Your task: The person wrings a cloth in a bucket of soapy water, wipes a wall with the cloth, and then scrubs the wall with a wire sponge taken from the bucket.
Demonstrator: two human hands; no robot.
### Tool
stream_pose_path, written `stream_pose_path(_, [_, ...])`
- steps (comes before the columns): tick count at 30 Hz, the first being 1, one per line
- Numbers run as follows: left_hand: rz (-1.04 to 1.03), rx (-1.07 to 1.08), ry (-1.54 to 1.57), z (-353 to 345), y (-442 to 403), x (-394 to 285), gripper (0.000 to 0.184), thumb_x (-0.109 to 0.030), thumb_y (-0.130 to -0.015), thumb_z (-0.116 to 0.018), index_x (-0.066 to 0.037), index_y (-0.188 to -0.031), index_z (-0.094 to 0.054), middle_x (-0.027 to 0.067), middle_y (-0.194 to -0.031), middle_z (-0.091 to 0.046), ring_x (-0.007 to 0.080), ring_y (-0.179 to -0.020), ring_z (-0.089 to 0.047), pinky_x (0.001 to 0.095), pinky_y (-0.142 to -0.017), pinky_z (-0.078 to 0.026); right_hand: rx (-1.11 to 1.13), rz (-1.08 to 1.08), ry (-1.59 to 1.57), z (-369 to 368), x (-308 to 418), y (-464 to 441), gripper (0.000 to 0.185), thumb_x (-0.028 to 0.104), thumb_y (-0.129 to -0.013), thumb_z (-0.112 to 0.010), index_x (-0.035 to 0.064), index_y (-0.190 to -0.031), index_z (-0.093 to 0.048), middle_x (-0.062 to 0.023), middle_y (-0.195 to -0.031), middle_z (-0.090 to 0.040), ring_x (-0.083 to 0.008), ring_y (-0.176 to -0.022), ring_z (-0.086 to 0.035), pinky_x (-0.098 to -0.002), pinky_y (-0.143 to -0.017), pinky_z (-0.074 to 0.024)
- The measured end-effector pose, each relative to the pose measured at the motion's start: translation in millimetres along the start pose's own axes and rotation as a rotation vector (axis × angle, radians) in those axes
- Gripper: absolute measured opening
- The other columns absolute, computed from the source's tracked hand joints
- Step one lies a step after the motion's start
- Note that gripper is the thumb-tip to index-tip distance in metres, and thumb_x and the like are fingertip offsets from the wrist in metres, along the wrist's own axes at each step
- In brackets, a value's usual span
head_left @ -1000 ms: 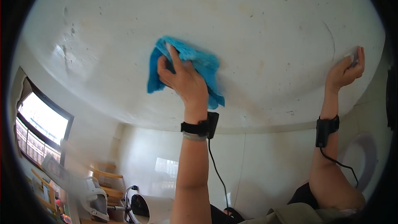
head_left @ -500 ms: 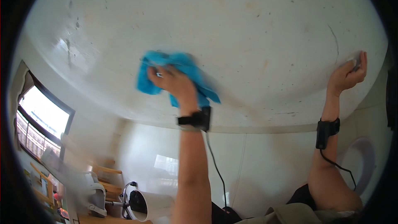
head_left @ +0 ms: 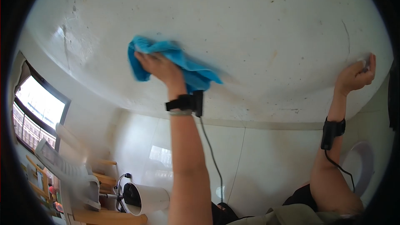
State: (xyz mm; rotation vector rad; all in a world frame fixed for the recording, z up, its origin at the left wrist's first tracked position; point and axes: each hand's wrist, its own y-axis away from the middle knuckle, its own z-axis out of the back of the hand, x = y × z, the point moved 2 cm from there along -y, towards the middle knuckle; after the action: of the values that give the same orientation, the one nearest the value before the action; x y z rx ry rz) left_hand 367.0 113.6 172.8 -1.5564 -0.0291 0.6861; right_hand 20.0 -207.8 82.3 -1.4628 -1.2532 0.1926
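Blue cloth (head_left: 192, 67) held under left hand (head_left: 165, 69), slanted far-left to near-right, fingers at left end; right hand (head_left: 353, 77) well right, half-curled, grip can't be told tbh.

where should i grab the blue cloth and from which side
Probably pinch the blue cloth by its tapering corner, coming from the person's right: that tip trails out past the left hand, whose fingers lie on the cloth's opposite end.
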Motion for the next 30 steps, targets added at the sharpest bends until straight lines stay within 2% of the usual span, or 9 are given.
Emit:
stream_pose_path(4, [0.062,-0.004,-0.146,5,7,11,0.052,-0.025,-0.103,-0.037,0.009,-0.142,-0.033,0.032,-0.15,-0.024,0.0441,-0.139,-0.026,0.0478,-0.115,-0.023,-0.024,0.07,-0.038,0,-3,-2,0.03,0.01,-0.093,-0.044,-0.0017,-0.12,-0.051,-0.0183,-0.125,-0.055,-0.031,-0.114,-0.054,-0.039,-0.103,-0.0421])
stream_pose_path(9, [-0.005,0.118,-0.166,6,35,-3,0.053,-0.015,-0.102,-0.04,0.003,-0.148,-0.023,0.0269,-0.153,-0.014,0.0409,-0.139,-0.019,0.0476,-0.113,-0.021,-0.034,-0.019,-0.039,1,-2,-3,0.031,0.009,-0.092,-0.045,-0.0032,-0.12,-0.053,-0.0187,-0.126,-0.055,-0.0309,-0.114,-0.055,-0.039,-0.102,-0.0424])
stream_pose_path(12, [-0.035,0.069,-0.036,7,3,2,0.052,-0.012,-0.101,-0.041,0.001,-0.149,-0.024,0.0264,-0.151,-0.018,0.0405,-0.137,-0.022,0.0477,-0.111,-0.024,-0.055,0.0,-0.031,2,-1,-4,0.032,0.008,-0.091,-0.045,-0.0047,-0.119,-0.055,-0.0192,-0.125,-0.057,-0.0316,-0.113,-0.056,-0.0396,-0.102,-0.0425])
stream_pose_path(16, [-0.105,0.17,-0.272,17,17,13,0.051,-0.008,-0.1,-0.044,0.0,-0.148,-0.028,0.0245,-0.149,-0.021,0.0386,-0.133,-0.027,0.0464,-0.109,-0.027,-0.065,0.002,-0.055,1,-2,-5,0.031,0.007,-0.09,-0.045,-0.0062,-0.116,-0.057,-0.0204,-0.123,-0.059,-0.0334,-0.113,-0.058,-0.0407,-0.103,-0.0421])
stream_pose_path(20, [-0.124,0.153,-0.229,20,14,11,0.052,-0.007,-0.099,-0.046,0.0,-0.148,-0.029,0.0232,-0.148,-0.022,0.0381,-0.131,-0.028,0.0465,-0.109,-0.026,-0.062,0.013,-0.042,0,-4,-5,0.032,0.007,-0.091,-0.045,-0.0066,-0.117,-0.056,-0.0205,-0.124,-0.059,-0.0334,-0.114,-0.057,-0.0409,-0.103,-0.0421])
stream_pose_path(22, [-0.053,0.136,-0.109,22,-1,5,0.055,-0.004,-0.097,-0.046,-0.001,-0.149,-0.027,0.0225,-0.148,-0.023,0.0387,-0.129,-0.028,0.0481,-0.109,-0.025,-0.079,0.007,-0.085,2,-8,-5,0.032,0.007,-0.091,-0.046,-0.0063,-0.117,-0.057,-0.0201,-0.124,-0.059,-0.0329,-0.114,-0.058,-0.0405,-0.104,-0.0419])
stream_pose_path(26, [-0.125,0.169,-0.282,16,30,18,0.059,-0.003,-0.097,-0.046,-0.004,-0.151,-0.024,0.0222,-0.147,-0.023,0.0377,-0.127,-0.028,0.0468,-0.108,-0.026,-0.058,-0.011,-0.081,1,-6,-5,0.032,0.007,-0.091,-0.046,-0.006,-0.118,-0.057,-0.0199,-0.123,-0.06,-0.0326,-0.113,-0.058,-0.0408,-0.104,-0.0414])
stream_pose_path(28, [-0.064,0.179,-0.188,16,26,21,0.059,-0.002,-0.096,-0.046,-0.005,-0.151,-0.025,0.0222,-0.146,-0.023,0.0369,-0.127,-0.028,0.0462,-0.107,-0.027,-0.075,0.042,0.026,3,-7,-5,0.034,0.003,-0.091,-0.046,-0.0087,-0.12,-0.057,-0.02,-0.125,-0.06,-0.0278,-0.105,-0.062,-0.0339,-0.094,-0.0451])
stream_pose_path(30, [-0.238,0.063,-0.263,12,4,26,0.058,0.0,-0.095,-0.045,-0.004,-0.151,-0.027,0.0221,-0.146,-0.023,0.037,-0.126,-0.029,0.0464,-0.107,-0.028,-0.065,0.05,0.011,2,-14,-5,0.034,0.003,-0.091,-0.045,-0.0089,-0.12,-0.057,-0.0201,-0.125,-0.06,-0.0279,-0.105,-0.062,-0.0341,-0.094,-0.0452])
